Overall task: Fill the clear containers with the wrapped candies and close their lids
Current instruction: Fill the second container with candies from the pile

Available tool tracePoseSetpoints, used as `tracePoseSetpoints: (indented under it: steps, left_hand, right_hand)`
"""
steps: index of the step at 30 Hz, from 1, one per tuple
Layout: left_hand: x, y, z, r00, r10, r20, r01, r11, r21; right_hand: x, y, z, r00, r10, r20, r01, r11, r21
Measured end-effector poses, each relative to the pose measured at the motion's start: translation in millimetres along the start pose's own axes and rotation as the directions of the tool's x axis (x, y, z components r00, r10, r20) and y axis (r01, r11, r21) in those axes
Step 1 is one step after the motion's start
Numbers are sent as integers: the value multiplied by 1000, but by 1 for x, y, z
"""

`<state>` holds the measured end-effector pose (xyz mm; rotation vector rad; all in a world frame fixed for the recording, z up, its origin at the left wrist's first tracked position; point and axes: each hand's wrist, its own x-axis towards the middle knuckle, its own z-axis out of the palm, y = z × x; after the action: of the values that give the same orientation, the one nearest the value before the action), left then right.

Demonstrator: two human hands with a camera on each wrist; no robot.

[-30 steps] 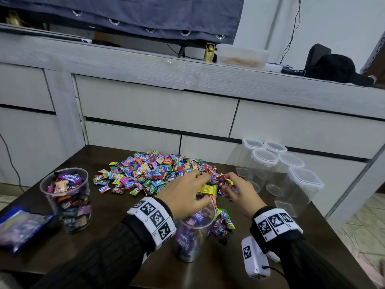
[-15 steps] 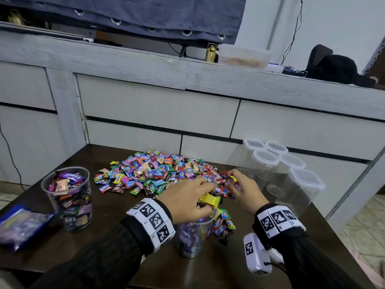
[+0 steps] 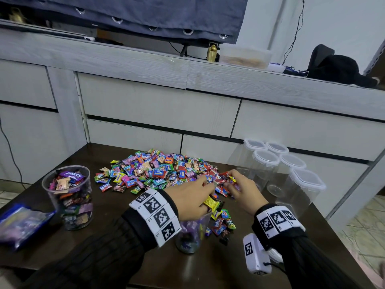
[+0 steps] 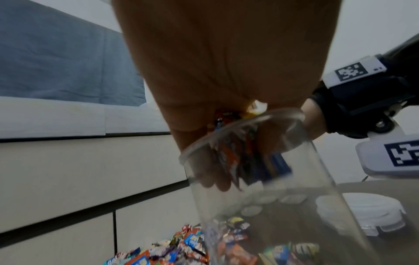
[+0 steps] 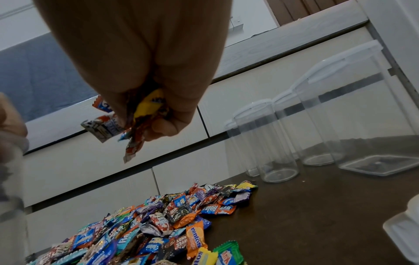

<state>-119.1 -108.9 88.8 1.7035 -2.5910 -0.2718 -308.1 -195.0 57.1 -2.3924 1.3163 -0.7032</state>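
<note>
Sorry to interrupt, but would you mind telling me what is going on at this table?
A person is packing wrapped candies into clear containers. Both hands are at the near edge of the candy pile: the left hand holds several candies just above an open, partly filled container, and the right hand grips a bunch of candies. Another open container on the left looks full, without a lid. Five empty lidded containers stand to the right.

Dark wooden desk (image 3: 116,243), blue snack bag (image 3: 20,224) at its left edge, grey-white drawer cabinet (image 3: 158,109) behind, blue cloth with eyelets (image 3: 145,11) draped above, brass figurine (image 3: 212,52), frosted plastic box (image 3: 245,56), black cap (image 3: 341,69) on the cabinet top
</note>
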Motion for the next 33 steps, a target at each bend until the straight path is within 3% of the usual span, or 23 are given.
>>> tracePoseSetpoints:
  steps: [6, 14, 24, 33]
  left_hand:
    - [1, 5, -5, 997, -70, -29, 73, 988, 133]
    - [3, 8, -1, 998, -39, -53, 51, 965, 258]
    - [5, 2, -9, 997, -69, 31, 64, 987, 144]
    - [-3, -4, -9, 999, 10, -34, -18, 972, -233]
  right_hand:
    - [-1, -3, 0, 1000, 14, 24, -14, 1000, 13]
    - [-3, -6, 0, 999, 25, 35, -26, 1000, 18]
    - [0, -9, -2, 999, 22, 31, -23, 999, 36]
    - [0, -12, -11, 999, -21, -31, 23, 997, 74]
